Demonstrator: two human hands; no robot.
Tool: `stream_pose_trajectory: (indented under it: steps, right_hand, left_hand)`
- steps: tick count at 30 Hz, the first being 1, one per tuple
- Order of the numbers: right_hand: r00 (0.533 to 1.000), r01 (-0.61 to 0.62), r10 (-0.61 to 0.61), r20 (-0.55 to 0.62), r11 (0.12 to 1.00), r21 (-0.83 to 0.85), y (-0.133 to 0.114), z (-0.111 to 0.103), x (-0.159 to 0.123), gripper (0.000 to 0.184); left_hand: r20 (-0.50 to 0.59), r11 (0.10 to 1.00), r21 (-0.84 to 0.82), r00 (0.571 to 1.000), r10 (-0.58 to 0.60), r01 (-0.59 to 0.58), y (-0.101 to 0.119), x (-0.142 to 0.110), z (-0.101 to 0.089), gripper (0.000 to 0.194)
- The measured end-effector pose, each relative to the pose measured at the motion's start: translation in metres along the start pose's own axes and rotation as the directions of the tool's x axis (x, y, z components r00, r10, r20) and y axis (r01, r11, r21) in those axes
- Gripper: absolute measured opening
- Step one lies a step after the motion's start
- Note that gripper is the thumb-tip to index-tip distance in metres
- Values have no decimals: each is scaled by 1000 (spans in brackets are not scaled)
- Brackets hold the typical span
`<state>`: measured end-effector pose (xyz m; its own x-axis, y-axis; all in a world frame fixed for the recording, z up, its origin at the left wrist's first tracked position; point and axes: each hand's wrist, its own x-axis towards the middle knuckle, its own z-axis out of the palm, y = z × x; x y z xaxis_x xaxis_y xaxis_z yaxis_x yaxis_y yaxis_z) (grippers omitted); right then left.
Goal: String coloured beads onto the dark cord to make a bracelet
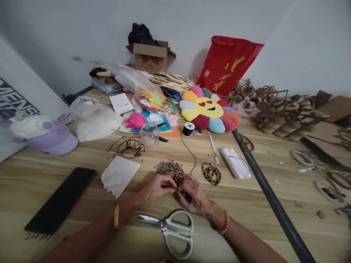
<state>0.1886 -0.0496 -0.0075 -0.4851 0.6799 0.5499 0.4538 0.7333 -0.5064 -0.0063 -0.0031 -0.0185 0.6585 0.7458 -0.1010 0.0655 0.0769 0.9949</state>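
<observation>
Both hands meet in front of a pile of small multicoloured beads (170, 168). My left hand (160, 185) pinches what looks like a single bead between thumb and forefinger. My right hand (193, 195) is closed on the black cord (194, 156), whose end reaches toward the left fingertips. The cord runs back to a white spool wound with black cord (188, 129). To the right of the pile lie strung bead bracelets (211, 173). Open-bladed scissors with pale handles (178, 233) rest on the table just below my hands.
On the left are a black phone (60, 200), torn white paper (120, 175) and a purple cap (45, 135). A tangle of black cord (128, 147) and a clear jar (149, 135) stand beyond. Rightward lie a white power bank (236, 163), a dark strip (270, 191) and a flower cushion (210, 109).
</observation>
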Motion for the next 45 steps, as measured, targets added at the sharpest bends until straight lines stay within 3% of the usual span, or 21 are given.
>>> stream_pose_trajectory:
  steps: [17,32,45]
  right_hand:
    - [999,8,-8,35,1000,1,5,2,-4,9]
    - [999,37,-37,-8,998,45,-1,-3,3,19]
    - [997,49,-49,-54,999,8,1,-4,2,19]
  left_hand:
    - [-11,993,-91,997,-72,70,2,0,1,21]
    - [-85,995,52,993,-76,81,8,-3,2,13]
    - [-105,997,46,993,-54,59,18,-4,0,13]
